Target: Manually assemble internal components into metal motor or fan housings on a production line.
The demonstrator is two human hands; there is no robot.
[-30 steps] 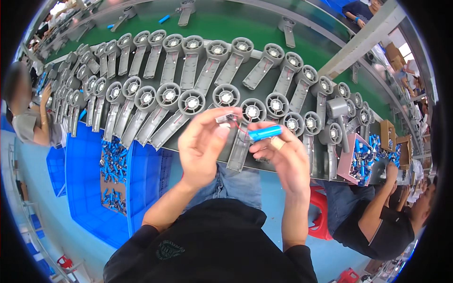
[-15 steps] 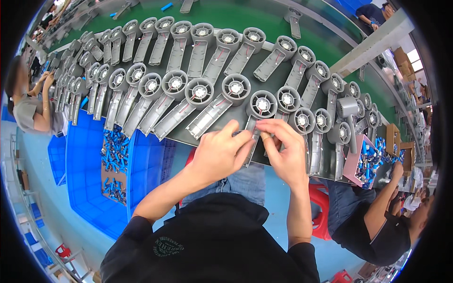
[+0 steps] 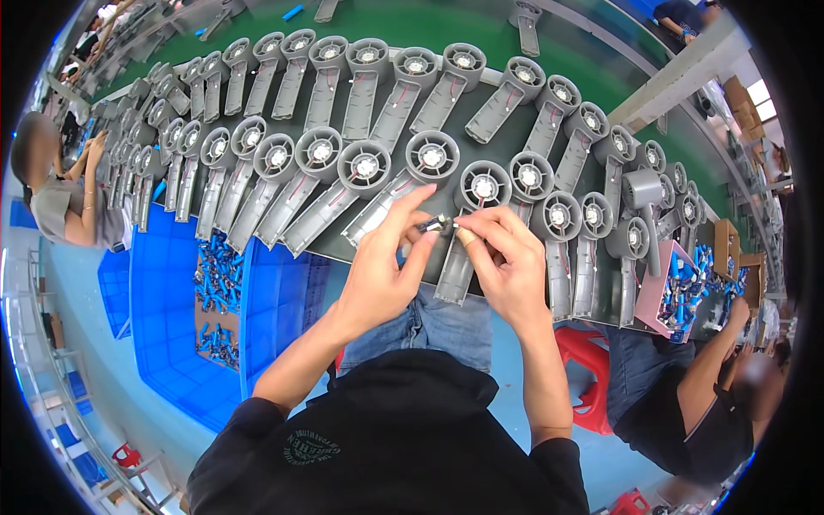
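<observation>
Between the thumb and fingers of my left hand point(image 3: 384, 268) is a small dark circuit board point(image 3: 435, 225), with a bit of blue showing below it among the fingers. My right hand point(image 3: 508, 264) is pinched close beside it on a small white connector point(image 3: 457, 223), partly hidden by the fingertips. Both hands are over a grey handheld fan housing point(image 3: 454, 276) that lies with its round head away from me and its open handle toward me. White fan hubs with spokes show in the heads; thin red wires run into several handles.
Rows of similar fan housings point(image 3: 367, 86) cover the dark bench, with a green conveyor point(image 3: 584, 86) behind. A pink box point(image 3: 657, 296) of blue batteries stands at the right, near a seated co-worker point(image 3: 687, 421). Blue bins point(image 3: 176, 343) are at the lower left; another person point(image 3: 64, 206) works farther left.
My left hand has drawn back and opened slightly, bringing the circuit board into view above the housing. My right hand has shifted a little toward me, still pinched.
</observation>
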